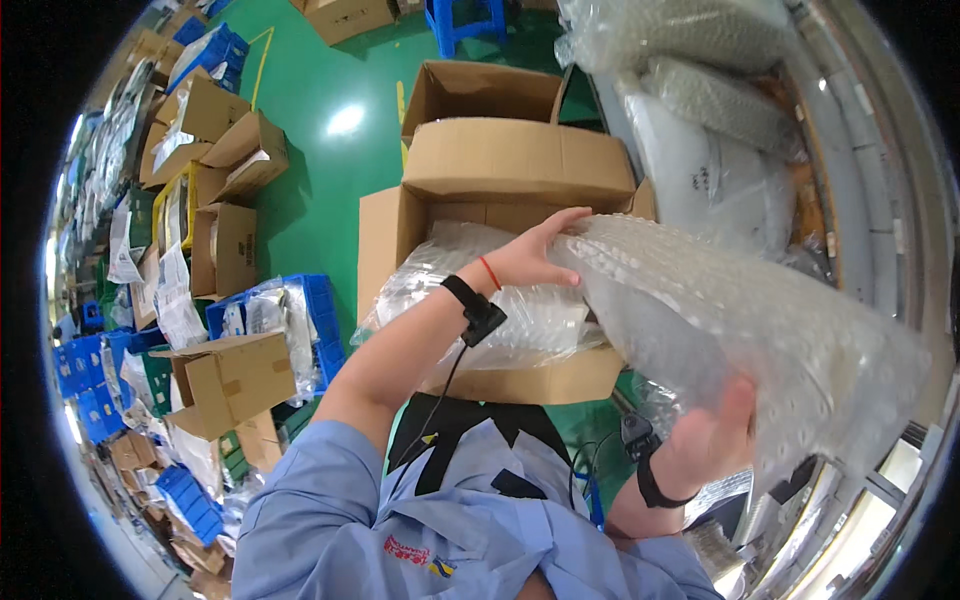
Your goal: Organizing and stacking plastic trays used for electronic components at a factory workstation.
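Note:
A wide piece of clear bubble wrap [740,300] stretches from the middle of the view to the right. My left hand [530,258] grips its left end, thumb on the near side and fingers on the far side. At its near edge my right hand [710,435], a little blurred, is closed on the wrap with the thumb up. Below my left hand stands an open cardboard box [520,160], its flaps folded out. More clear plastic wrapping [440,265] fills the box and spills over its left side; what lies under it is hidden.
Large bubble wrap rolls [690,40] lie on the bench at the far right. On the left are several cardboard boxes [235,385] and blue crates [320,330]. A blue stool [465,22] stands on the green floor at the back. Cables run from both wrists.

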